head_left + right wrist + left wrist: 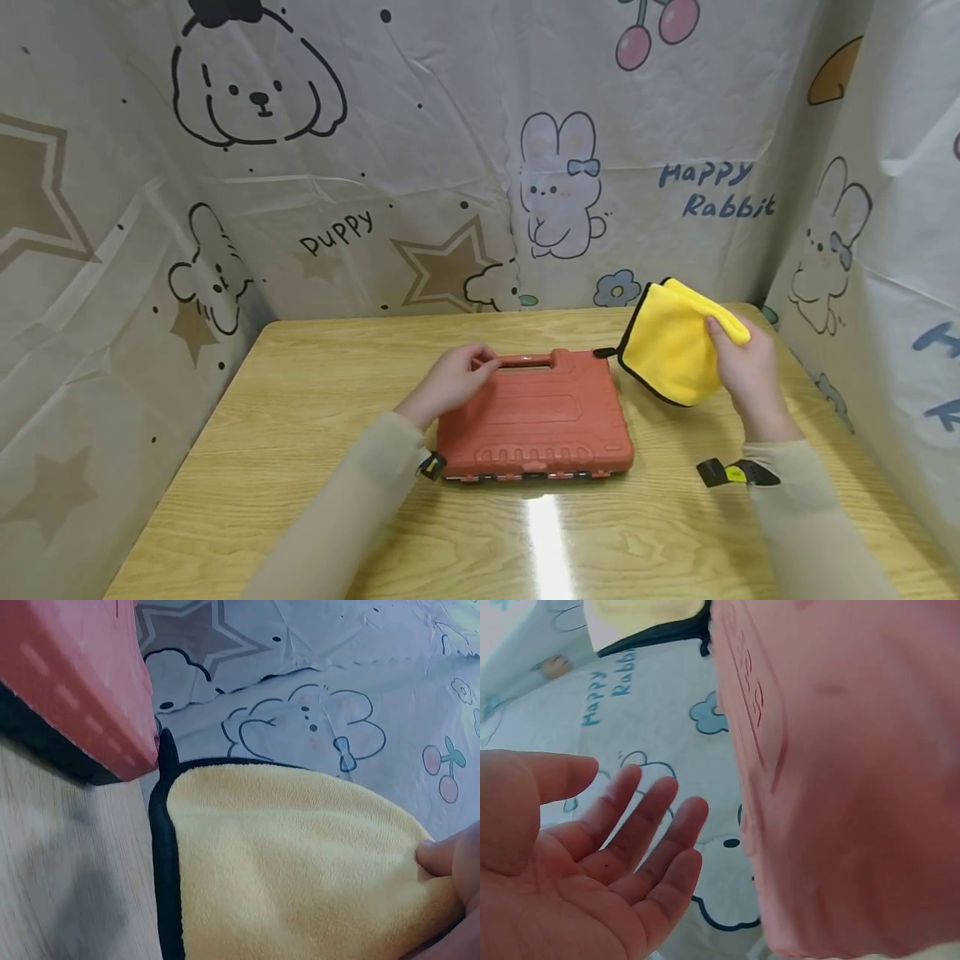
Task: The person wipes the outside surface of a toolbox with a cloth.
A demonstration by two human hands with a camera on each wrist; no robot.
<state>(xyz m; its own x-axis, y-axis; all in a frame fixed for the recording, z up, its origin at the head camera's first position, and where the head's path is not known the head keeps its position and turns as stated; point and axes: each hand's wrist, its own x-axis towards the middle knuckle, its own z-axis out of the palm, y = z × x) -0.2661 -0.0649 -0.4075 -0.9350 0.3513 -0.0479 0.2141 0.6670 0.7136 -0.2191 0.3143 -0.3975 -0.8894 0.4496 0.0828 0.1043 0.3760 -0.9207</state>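
A red plastic tool case [536,421] with a carry handle [525,361] at its far side lies flat on the wooden table. Over its far left corner, near the handle, is my left hand [453,383]; the left wrist view shows its fingers [660,825] spread and loosely bent, with nothing in them. My right hand [753,375] pinches a folded yellow cloth [671,350] with black edging between thumb and fingers. The cloth hangs up beside the case's right side. Its black loop [604,352] reaches over the case's far right corner.
The wooden table [315,450] has printed sheets standing round its back, left and right sides. The back sheet [420,183] rises right behind the table's far edge. A strip of light reflects off the table in front of the case.
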